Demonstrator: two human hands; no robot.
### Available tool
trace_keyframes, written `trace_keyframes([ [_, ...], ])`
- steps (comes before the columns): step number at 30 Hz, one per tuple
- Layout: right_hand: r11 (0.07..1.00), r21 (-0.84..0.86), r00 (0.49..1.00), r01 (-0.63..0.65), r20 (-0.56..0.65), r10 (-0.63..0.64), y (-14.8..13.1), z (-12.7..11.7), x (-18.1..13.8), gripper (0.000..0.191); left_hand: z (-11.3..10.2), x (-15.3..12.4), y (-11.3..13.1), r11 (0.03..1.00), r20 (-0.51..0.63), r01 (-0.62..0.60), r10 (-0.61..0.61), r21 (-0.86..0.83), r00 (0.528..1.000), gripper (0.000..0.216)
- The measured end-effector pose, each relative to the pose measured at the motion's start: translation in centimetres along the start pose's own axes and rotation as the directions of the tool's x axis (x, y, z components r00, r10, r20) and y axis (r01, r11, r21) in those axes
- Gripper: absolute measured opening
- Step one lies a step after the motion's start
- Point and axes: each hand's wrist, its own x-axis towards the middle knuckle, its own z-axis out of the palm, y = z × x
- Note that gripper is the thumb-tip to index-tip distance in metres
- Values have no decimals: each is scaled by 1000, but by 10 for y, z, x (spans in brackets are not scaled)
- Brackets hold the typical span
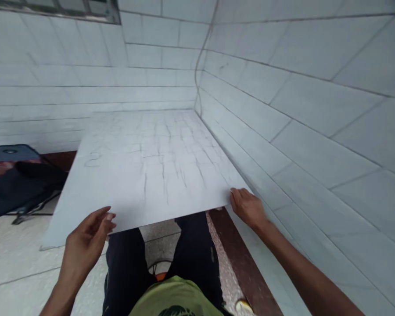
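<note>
A large white board (128, 184) with faint grey streaks and lines on it stretches from in front of my body back to the tiled corner. My right hand (246, 206) is closed on its near right corner, fingers curled at the edge beside the wall. At the near left, my left hand (90, 237) overlaps the board's front edge, its thumb and fingers slightly apart with nothing between them. Whether its underside touches the board is hidden. My legs in dark trousers (195, 250) show below the front edge.
White tiled walls (316, 131) rise at the right and the back. A thin cable (199, 66) hangs down the corner. Dark fabric items (23, 184) lie at the left, near the floor (13, 259). A brown strip (240, 259) runs along the right wall's foot.
</note>
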Motion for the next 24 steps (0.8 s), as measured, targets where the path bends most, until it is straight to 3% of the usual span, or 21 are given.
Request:
trace_keyframes([
  [5,955,292,984,-50,-149,97,-23,20,-13,31,-18,85,13,979,-84,-187,194,84,977,48],
  [9,831,527,952,-175,-125,280,-38,35,-8,32,-16,181,20,876,-91,-341,392,341,915,40],
  [13,746,601,898,-286,-103,427,-46,48,-8,31,-4,274,20,767,-27,-423,496,483,868,43],
  [18,741,577,857,-344,-129,499,-52,54,-12,32,19,370,16,722,40,-423,482,548,875,48],
  [24,771,519,852,-368,-144,503,-58,51,-13,37,45,452,11,648,153,-377,376,662,914,53],
])
